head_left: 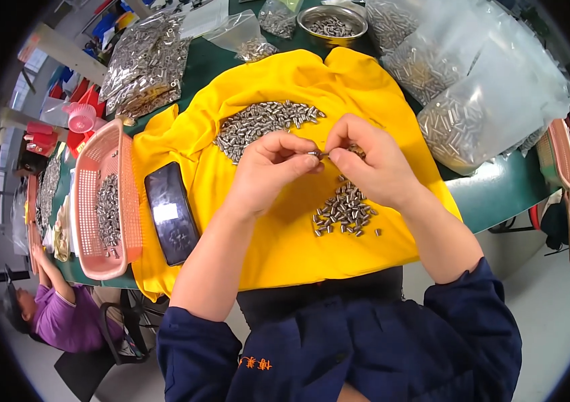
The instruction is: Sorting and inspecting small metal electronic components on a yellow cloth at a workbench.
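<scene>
We see a green table (pixel 499 191) carrying a yellow cloth (pixel 278 234) at centre, a pink basket (pixel 100 201) at nine o'clock, a metal bowl (pixel 332 25) at twelve, clear bags of metal pins (pixel 472 87) at two.

Both hands meet above a yellow cloth (pixel 285 234) spread on the green tabletop (pixel 499 191). The left hand (pixel 268 171) and right hand (pixel 372 157) pinch a small metal pin (pixel 317 154) between their fingertips. 2 heaps of pins lie on the cloth: a large heap (pixel 261 124) beyond the hands, a small heap (pixel 344 211) under them. A dark phone (pixel 171 211) lies beside a pink basket (pixel 87 201).
</scene>
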`<action>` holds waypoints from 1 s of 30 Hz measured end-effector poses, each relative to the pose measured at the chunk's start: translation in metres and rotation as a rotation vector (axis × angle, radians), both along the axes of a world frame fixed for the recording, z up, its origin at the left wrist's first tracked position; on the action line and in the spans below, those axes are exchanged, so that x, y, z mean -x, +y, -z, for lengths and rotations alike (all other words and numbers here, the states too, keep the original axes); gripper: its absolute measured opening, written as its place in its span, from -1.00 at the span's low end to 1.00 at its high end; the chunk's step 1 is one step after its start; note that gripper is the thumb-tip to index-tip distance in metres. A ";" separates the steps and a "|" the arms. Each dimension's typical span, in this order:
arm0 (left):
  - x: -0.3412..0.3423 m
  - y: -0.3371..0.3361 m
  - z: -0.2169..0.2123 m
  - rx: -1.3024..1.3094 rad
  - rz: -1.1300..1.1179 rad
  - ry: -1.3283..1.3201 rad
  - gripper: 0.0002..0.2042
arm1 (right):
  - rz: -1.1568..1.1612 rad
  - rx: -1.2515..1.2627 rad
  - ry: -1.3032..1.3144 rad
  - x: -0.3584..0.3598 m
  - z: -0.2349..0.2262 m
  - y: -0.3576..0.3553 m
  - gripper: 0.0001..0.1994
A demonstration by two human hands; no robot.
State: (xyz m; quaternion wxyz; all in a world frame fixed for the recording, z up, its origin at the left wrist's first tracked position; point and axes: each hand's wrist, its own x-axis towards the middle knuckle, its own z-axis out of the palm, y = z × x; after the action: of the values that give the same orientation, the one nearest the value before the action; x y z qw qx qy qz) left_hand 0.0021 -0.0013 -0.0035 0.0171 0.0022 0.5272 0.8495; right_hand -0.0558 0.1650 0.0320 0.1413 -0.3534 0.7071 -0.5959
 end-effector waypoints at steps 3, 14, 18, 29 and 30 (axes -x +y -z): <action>0.000 -0.001 0.000 0.029 0.004 0.022 -0.88 | -0.015 0.018 -0.006 0.000 0.000 -0.002 -0.96; 0.000 0.000 -0.003 0.191 -0.019 0.007 -0.90 | 0.042 -0.209 0.317 -0.002 0.002 -0.003 -0.93; -0.002 0.000 -0.003 0.215 -0.038 0.025 -0.91 | 0.032 -0.204 0.317 -0.002 0.004 -0.004 -0.93; -0.001 0.008 -0.010 0.322 -0.170 0.101 -0.91 | 0.071 -0.160 0.342 -0.004 0.001 -0.001 -0.95; -0.001 0.007 -0.011 0.311 -0.154 0.068 -0.91 | 0.073 -0.159 0.340 -0.003 0.000 0.000 -0.95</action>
State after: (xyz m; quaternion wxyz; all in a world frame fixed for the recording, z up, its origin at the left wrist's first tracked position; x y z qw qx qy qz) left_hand 0.0034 0.0054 0.0073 -0.0656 -0.0122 0.6511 0.7561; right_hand -0.0527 0.1650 0.0316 0.0259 -0.4109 0.7780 -0.4746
